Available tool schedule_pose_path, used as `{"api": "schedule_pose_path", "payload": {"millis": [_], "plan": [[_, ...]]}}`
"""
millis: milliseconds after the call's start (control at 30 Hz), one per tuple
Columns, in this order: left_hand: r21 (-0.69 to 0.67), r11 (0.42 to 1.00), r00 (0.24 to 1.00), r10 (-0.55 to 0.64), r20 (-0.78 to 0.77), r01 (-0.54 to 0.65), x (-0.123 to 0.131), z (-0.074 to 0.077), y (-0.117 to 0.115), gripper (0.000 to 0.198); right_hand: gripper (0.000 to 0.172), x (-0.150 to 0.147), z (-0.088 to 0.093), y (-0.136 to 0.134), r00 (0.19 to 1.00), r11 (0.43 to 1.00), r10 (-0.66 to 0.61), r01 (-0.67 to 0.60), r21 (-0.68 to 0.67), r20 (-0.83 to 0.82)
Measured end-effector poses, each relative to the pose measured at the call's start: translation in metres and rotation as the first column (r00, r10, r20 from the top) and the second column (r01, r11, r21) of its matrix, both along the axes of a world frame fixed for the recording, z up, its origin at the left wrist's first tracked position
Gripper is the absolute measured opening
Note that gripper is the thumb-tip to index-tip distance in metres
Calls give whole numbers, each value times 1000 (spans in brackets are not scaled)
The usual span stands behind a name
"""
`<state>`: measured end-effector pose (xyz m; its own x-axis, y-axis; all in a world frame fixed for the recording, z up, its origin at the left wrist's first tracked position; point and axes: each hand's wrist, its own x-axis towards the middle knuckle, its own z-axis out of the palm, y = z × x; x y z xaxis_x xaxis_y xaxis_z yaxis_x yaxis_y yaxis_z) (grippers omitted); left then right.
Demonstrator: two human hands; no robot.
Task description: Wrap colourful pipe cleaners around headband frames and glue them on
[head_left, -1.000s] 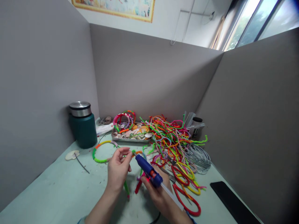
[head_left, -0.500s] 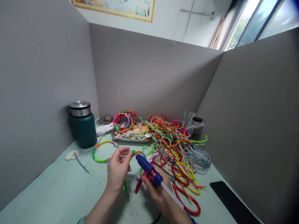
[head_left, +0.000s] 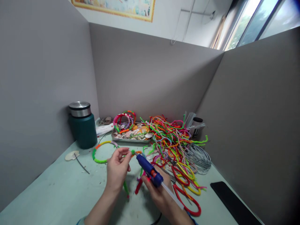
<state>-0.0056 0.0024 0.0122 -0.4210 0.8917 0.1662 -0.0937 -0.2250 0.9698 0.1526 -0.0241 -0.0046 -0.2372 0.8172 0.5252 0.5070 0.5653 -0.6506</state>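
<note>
My right hand (head_left: 157, 185) is wrapped round a blue glue gun (head_left: 150, 170). A pale glue stick (head_left: 172, 197) juts from its back end, and a small red light glows by my fingers. My left hand (head_left: 118, 170) pinches a pipe cleaner (head_left: 133, 152), whose fuzzy green end shows at the fingertips. The gun's nozzle is at or very close to that green end; contact is too small to tell. Below my left wrist shows a green strip (head_left: 126, 188) with a red tip; whether it joins the held piece is hidden. A multicoloured fuzzy ring (head_left: 100, 161) lies left of my left hand.
Behind stand a metal tray (head_left: 131, 140) of buttons and a heap of pipe cleaners (head_left: 168, 131). Grey wire (head_left: 199, 157) and scissors (head_left: 187, 200) lie right. A green flask (head_left: 83, 132) stands left; a black slab (head_left: 232, 200) lies far right. Grey partitions (head_left: 150, 72) enclose the table.
My left hand and the pipe cleaner have shifted very slightly left. The glue gun stays almost in the same place, its nozzle still by the green end.
</note>
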Motion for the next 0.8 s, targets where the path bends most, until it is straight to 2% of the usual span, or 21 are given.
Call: {"api": "schedule_pose_path", "payload": {"millis": [167, 333, 800], "plan": [[-15, 1000, 1000, -3, 4, 3, 1, 3, 0, 36, 20, -2, 3, -2, 999, 999, 31, -31, -30, 18], [-14, 1000, 1000, -3, 11, 3, 2, 3, -1, 39, 20, -1, 2, -1, 1000, 1000, -8, 8, -27, -13], [-6, 1000, 1000, -5, 15, 5, 2, 1, 1, 37, 21, -3, 4, -2, 999, 1000, -4, 4, 3, 35]]}}
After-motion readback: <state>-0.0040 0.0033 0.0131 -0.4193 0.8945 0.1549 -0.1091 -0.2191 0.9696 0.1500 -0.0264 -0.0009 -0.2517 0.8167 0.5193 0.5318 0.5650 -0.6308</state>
